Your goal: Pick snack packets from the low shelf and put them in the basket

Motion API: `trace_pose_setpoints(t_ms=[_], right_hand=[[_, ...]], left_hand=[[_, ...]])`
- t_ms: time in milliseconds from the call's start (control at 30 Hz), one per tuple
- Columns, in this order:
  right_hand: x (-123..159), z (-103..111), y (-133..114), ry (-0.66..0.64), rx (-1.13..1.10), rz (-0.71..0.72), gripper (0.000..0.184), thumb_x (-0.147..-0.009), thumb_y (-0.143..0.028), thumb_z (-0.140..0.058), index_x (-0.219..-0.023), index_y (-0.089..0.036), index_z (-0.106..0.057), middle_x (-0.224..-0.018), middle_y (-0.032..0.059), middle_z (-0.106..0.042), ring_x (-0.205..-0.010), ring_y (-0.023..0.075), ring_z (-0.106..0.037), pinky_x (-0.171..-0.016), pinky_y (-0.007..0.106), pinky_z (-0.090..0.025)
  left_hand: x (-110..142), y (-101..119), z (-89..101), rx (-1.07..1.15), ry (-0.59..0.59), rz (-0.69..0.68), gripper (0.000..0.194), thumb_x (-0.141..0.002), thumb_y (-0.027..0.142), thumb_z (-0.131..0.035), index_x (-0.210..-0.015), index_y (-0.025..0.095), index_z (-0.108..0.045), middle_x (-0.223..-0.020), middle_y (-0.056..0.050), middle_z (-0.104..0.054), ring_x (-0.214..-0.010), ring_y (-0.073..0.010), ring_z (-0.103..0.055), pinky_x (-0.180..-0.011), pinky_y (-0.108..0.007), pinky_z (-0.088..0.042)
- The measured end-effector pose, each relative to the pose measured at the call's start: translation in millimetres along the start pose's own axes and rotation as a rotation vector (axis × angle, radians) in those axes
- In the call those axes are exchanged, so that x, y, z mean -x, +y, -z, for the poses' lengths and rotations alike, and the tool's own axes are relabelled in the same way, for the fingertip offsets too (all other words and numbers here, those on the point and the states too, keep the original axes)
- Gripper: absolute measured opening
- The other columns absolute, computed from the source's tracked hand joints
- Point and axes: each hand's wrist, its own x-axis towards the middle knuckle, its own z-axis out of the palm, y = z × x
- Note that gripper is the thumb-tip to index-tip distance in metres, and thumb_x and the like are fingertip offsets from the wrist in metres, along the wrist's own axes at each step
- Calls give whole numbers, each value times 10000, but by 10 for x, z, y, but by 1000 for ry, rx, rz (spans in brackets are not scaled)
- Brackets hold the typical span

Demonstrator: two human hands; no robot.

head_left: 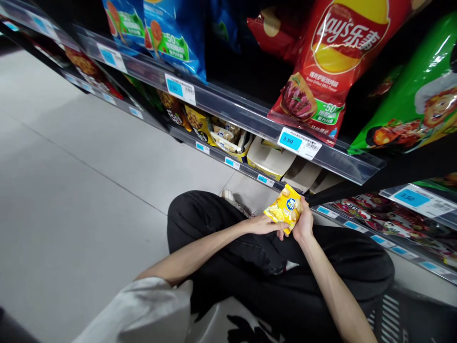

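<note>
A small yellow snack packet (284, 208) with a blue-and-white logo is held over my crossed legs, its printed front facing up. My left hand (266, 225) grips its lower left edge, the thumb lying on the front. On the other side, my right hand (303, 221) has its fingers around the right edge, partly hidden behind the packet. Just beyond, on the low shelf, is an open display carton (269, 159) with a pale inside. Beside it stands another carton with several small packets (228, 136).
Above hangs a shelf edge (232, 112) with price tags, bearing a red Lay's bag (332, 62), blue chip bags (171, 38) and a green bag (417, 95). Grey floor (89, 190) spreads to the left. A black slatted basket (391, 314) sits at the lower right.
</note>
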Motion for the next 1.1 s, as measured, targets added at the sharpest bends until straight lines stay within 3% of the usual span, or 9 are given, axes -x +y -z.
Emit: trace_pose_setpoints(t_ms=[567, 767, 1100], right_hand=[[-77, 51, 49, -3, 6, 13, 343, -870, -522, -758, -835, -209, -623, -784, 20, -776, -735, 226, -771, -680, 331, -647], [-50, 19, 38, 16, 6, 9, 390, -868, -574, -746, -854, -208, -612, -750, 3, -760, -632, 193, -739, -652, 314, -639], [-64, 52, 40, 16, 9, 38, 398, -831, -552, -807, -873, -226, -583, -753, 5, -763, -687, 219, -760, -668, 341, -658]], left_hand=[[1, -23, -14, 63, 13, 8, 657, -1021, 707, -455, -835, 170, -785, -966, -68, -813, -1021, -197, -745, -1005, -262, -538], [-11, -97, -21, 18, 16, 18, 686, -1015, 731, -433, -854, 171, -795, -939, -61, -811, -989, -187, -742, -989, -248, -535], [-4, -109, -24, 23, 22, 29, 663, -1026, 705, -441, -863, 173, -801, -947, -54, -817, -1012, -187, -747, -998, -243, -532]])
